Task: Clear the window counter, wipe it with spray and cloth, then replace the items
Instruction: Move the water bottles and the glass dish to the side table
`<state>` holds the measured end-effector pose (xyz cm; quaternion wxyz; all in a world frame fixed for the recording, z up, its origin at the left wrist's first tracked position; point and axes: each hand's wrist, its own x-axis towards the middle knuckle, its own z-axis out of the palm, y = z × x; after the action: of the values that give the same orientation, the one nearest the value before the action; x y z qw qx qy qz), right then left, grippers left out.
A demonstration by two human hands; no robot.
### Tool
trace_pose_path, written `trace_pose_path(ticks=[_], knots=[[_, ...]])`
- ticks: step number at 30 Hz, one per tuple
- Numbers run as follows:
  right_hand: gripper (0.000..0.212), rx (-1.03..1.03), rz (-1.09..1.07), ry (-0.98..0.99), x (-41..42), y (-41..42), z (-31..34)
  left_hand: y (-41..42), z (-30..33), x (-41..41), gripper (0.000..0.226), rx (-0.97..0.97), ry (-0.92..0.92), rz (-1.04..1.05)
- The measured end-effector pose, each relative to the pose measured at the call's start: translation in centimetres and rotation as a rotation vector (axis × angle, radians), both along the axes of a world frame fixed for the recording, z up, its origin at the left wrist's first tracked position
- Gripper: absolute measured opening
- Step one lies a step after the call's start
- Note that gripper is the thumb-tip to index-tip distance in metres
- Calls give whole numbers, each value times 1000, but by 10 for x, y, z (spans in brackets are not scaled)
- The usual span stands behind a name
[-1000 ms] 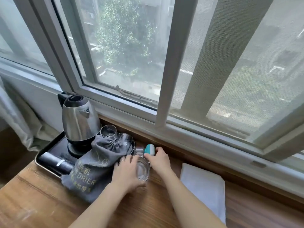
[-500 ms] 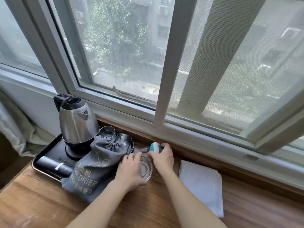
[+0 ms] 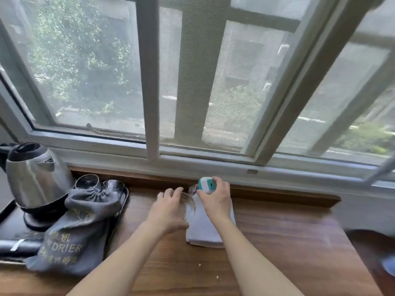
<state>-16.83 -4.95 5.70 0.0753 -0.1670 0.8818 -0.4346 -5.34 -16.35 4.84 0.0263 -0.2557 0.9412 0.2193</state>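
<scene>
Wooden counter under the window. Left of the cloth: tray bearing kettle and grey bag. White cloth mid-counter. Over the cloth: left hand curled round glass dish, right hand gripping teal-capped spray bottle.

You have one view only, from the wide-angle camera on your head. It looks forward and down across the wooden desk toward the window, which fills the upper half and bows at the edges. Your forearms enter from the bottom, close to the lens, and your hands sit mid-frame near the sill.
</scene>
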Motion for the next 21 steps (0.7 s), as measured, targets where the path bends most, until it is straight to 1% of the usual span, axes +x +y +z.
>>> trace_pose_path(ticks=[5, 10, 16, 18, 21], knots=[[63, -3, -131, 30, -17, 73, 7, 58, 11, -33, 112, 15, 38, -141], [62, 4, -272, 65, -41, 158, 13, 132, 24, -73, 105, 30, 61, -288], [70, 85, -368, 65, -73, 276, 6, 240, 28, -120, 107, 51, 49, -373], [72, 88, -394, 32, -81, 314, 4, 278, 27, -132, 107, 70, 40, -386], [61, 132, -412, 38, -94, 377, -2, 338, 24, -151, 105, 82, 45, -406]])
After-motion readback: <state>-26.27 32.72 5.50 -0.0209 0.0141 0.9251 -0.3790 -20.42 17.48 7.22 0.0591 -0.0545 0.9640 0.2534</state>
